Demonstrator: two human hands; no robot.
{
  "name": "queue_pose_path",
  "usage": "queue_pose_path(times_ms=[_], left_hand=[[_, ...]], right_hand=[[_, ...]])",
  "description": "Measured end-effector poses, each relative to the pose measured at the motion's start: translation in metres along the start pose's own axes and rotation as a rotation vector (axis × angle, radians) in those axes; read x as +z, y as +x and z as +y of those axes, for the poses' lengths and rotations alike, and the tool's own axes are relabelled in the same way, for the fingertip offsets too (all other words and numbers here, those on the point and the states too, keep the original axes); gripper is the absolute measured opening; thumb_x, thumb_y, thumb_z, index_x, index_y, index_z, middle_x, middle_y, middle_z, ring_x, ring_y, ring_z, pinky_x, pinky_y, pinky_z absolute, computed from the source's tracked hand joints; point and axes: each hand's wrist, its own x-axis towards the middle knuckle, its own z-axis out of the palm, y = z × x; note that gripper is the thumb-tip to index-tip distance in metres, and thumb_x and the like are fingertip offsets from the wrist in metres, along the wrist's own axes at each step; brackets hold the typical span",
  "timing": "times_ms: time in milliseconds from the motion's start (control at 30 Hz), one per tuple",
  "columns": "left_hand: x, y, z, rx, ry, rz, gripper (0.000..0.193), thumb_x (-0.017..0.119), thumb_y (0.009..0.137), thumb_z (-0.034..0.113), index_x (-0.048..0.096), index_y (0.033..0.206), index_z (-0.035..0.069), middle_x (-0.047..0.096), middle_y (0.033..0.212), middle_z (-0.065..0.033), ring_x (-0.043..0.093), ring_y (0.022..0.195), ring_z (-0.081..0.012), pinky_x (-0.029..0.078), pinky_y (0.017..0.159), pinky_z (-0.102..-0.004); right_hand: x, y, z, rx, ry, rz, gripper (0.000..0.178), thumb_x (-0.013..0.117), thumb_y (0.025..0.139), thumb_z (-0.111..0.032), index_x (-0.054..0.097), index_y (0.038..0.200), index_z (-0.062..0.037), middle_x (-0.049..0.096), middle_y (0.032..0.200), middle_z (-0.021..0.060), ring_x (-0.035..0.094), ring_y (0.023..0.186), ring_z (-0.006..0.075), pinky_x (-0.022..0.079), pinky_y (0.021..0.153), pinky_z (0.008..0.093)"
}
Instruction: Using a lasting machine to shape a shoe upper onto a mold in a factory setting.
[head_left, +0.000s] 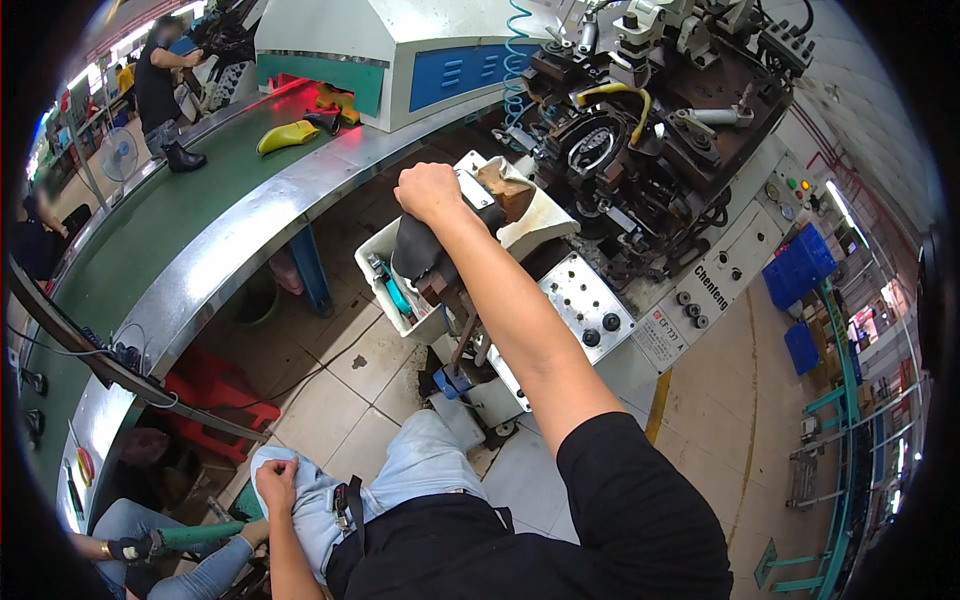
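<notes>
My right arm reaches forward, and my right hand [431,192] is closed in a fist above a black leather-like piece [418,250]. What its fingers hold, if anything, is hidden. Just right of that hand are a white metal plate [473,190] and a brown block [505,190] on the machine. My left hand [277,483] rests on my left thigh, its fingers curled together with nothing showing in them. Below the black piece, a white bin [372,262] holds a teal tool [397,295] and other small items.
A shoe-making machine [610,150] stands ahead right, with a control panel [585,312] beside my forearm. A green conveyor [215,215] curves along the left, carrying a yellow shoe last [288,137] and a black boot [183,157]. A red stool [220,400] is beneath. Other people sit and stand leftward.
</notes>
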Motion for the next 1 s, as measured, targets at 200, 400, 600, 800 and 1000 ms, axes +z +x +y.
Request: queue_pose_path(times_ms=[200,400,600,800,1000], left_hand=[[-0.001,0.002,0.0,0.014,-0.004,-0.013,0.033,0.081,0.078,0.03,0.075,0.078,-0.003,0.071,0.074,-0.0179,0.068,0.067,-0.0292,0.052,0.067,-0.0385],[0.003,0.006,-0.005,0.025,0.006,-0.008,0.032,0.081,0.078,0.03,0.075,0.078,-0.002,0.071,0.074,-0.0179,0.068,0.067,-0.0299,0.052,0.067,-0.039],[0.002,0.006,-0.006,0.036,0.018,-0.009,0.034,0.081,0.077,0.03,0.074,0.078,-0.003,0.071,0.074,-0.018,0.068,0.068,-0.0308,0.052,0.068,-0.0393],[0.005,0.008,-0.009,0.035,-0.004,-0.015,0.034,0.081,0.078,0.03,0.074,0.077,-0.003,0.071,0.075,-0.0183,0.068,0.068,-0.0313,0.052,0.069,-0.0393],[0.012,0.01,-0.021,0.126,0.003,0.0,0.031,0.079,0.081,0.025,0.071,0.076,-0.004,0.069,0.07,-0.0173,0.065,0.066,-0.0271,0.051,0.067,-0.0381]], right_hand=[[-0.002,0.001,-0.001,0.016,-0.001,-0.02,0.031,0.063,0.089,-0.036,0.078,0.089,-0.0082,0.075,0.091,0.0148,0.074,0.087,0.0312,0.058,0.076,0.0429],[-0.002,-0.001,-0.001,0.016,0.006,-0.025,0.032,0.063,0.089,-0.037,0.078,0.09,-0.0083,0.075,0.091,0.0147,0.074,0.088,0.0313,0.058,0.077,0.0432],[-0.004,0.001,-0.004,0.008,0.0,-0.022,0.032,0.062,0.09,-0.037,0.078,0.09,-0.0083,0.076,0.092,0.0148,0.074,0.088,0.0316,0.058,0.077,0.0433],[-0.004,-0.001,0.002,0.025,-0.015,-0.026,0.032,0.061,0.09,-0.036,0.078,0.09,-0.0087,0.075,0.093,0.0151,0.074,0.09,0.0316,0.058,0.078,0.0439],[0.002,0.002,-0.007,-0.034,0.012,0.032,0.023,0.058,0.085,-0.025,0.078,0.083,-0.0135,0.075,0.089,0.0117,0.074,0.086,0.0298,0.058,0.071,0.0455]])
